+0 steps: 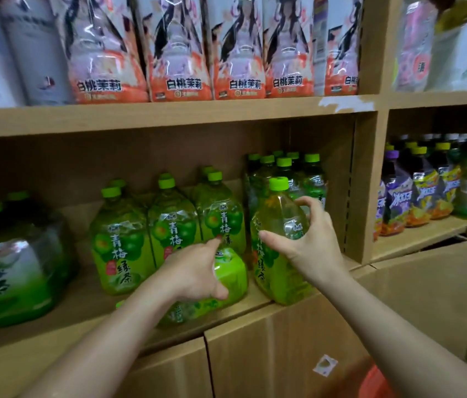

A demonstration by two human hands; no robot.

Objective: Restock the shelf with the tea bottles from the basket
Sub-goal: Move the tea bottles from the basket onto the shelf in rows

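Observation:
Green plum tea bottles (120,239) with lime caps stand in rows on the middle wooden shelf (63,320). My right hand (309,251) curls its thumb and fingers round the shoulder of an upright tea bottle (276,271) at the shelf's front edge, right of the rows. My left hand (195,271) grips another tea bottle (230,275) that lies tilted on its side at the shelf front, base pointing up and right, cap end low to the left. More bottles (284,168) stand behind the upright one.
A big shrink-wrapped green tea pack (14,271) fills the shelf's left. Peach jasmine packs (183,53) line the shelf above. Purple and yellow bottles (415,191) stand in the right compartment beyond a wooden divider (364,182). Cardboard boxes (269,354) front the shelf below; something red (375,383) shows at bottom right.

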